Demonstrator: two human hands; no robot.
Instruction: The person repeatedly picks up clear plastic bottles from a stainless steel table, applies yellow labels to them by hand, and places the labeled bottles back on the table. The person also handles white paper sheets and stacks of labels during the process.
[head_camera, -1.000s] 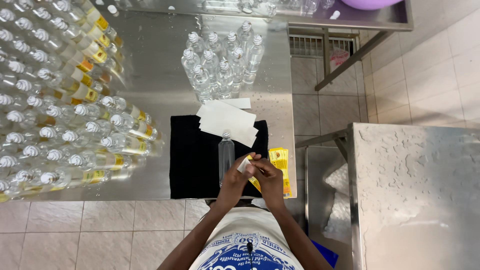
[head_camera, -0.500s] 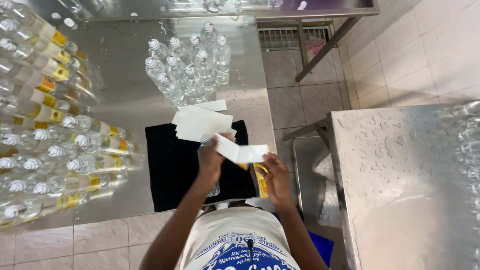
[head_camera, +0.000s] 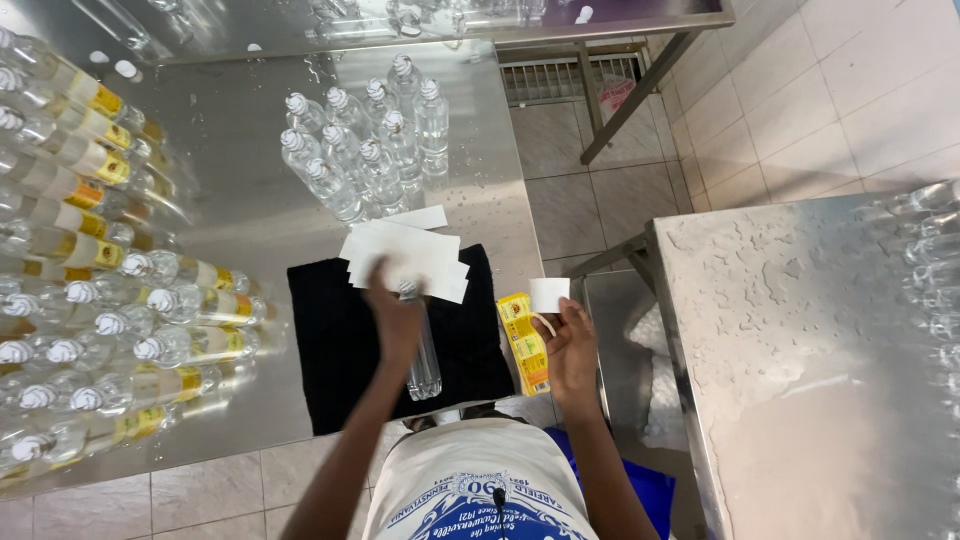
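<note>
Here the left hand (head_camera: 395, 318) lies over a clear plastic bottle (head_camera: 424, 350) that rests on its side on a black cloth (head_camera: 330, 350) spread on the steel counter (head_camera: 250, 130). The palm presses on the upper part of the bottle, near its white cap, with the fingers pointing toward a loose stack of white backing sheets (head_camera: 405, 255) at the far edge of the cloth. Whether that grip wraps the bottle or simply lies flat on it, I cannot tell.

The right hand (head_camera: 572, 350) is held off the counter's right edge, its fingertips pinching a small white slip (head_camera: 548, 294). Just beside it, a yellow label strip (head_camera: 524, 342) lies along the edge of the cloth.

To do this well, the bottle wants to stay pinned on the cloth so it cannot roll, and the left hand's weight should sit toward the neck, leaving the straight middle of the body open. The slip in the right hand is best kept pinched by one corner only, away from the sticky yellow strip, so nothing catches on it.

Upright unlabelled bottles (head_camera: 365, 140) stand in a cluster farther back, and rows of labelled bottles (head_camera: 90, 260) lie on the left.
</note>
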